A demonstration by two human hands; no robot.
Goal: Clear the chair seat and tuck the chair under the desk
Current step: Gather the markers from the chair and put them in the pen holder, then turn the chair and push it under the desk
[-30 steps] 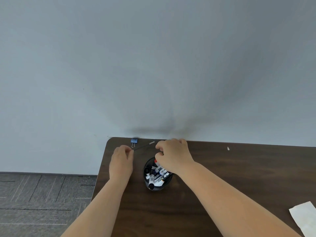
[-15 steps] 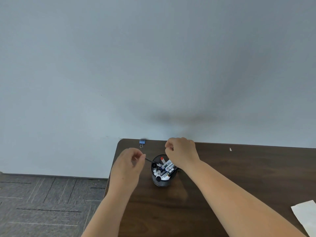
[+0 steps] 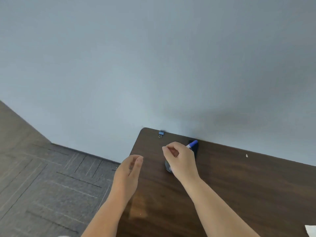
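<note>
The chair is out of view. The dark wooden desk (image 3: pixel 239 194) fills the lower right, its back-left corner against the grey wall. A black mesh pen cup (image 3: pixel 168 167) stands near that corner, mostly hidden behind my right hand (image 3: pixel 180 159); a blue marker (image 3: pixel 193 144) sticks out of it. My right hand hovers over the cup with fingers curled and nothing seen in them. My left hand (image 3: pixel 130 170) is over the desk's left edge, fingers loosely apart and empty.
A blue binder clip (image 3: pixel 161 133) lies at the desk's back edge by the corner. A small white scrap (image 3: pixel 246 155) sits further right, and a white paper corner (image 3: pixel 311 230) shows at the bottom right. Grey carpet (image 3: pixel 51 185) lies to the left.
My left hand let go of a thin dark stick at the cup and drew back left, now empty. My right hand came off the pens. The view swung left.
</note>
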